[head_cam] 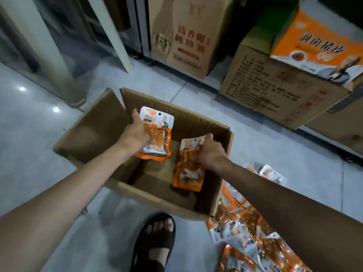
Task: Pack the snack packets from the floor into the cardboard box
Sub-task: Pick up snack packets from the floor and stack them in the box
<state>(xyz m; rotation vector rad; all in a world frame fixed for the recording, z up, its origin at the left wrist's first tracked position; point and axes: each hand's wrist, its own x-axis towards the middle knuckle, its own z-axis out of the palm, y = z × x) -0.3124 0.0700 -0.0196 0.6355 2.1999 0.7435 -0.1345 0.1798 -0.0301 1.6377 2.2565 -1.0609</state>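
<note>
An open cardboard box (198,122) stands on the tiled floor in the middle of the head view, its flaps spread out. Over the box's left half, my left hand (135,134) grips an orange-and-white snack packet (159,134) by its side. My right hand (211,151) holds a second orange packet (188,171) by its top, hanging down inside the box on the right. A pile of several more orange packets (247,226) lies on the floor to the right of the box, partly hidden by my right forearm.
Large cardboard cartons (275,89) stand along the back right, one topped by an orange printed carton (318,42). Another tall carton (184,36) stands at the back centre. A white post (45,48) rises at the left. My sandalled foot (157,240) is just in front of the box.
</note>
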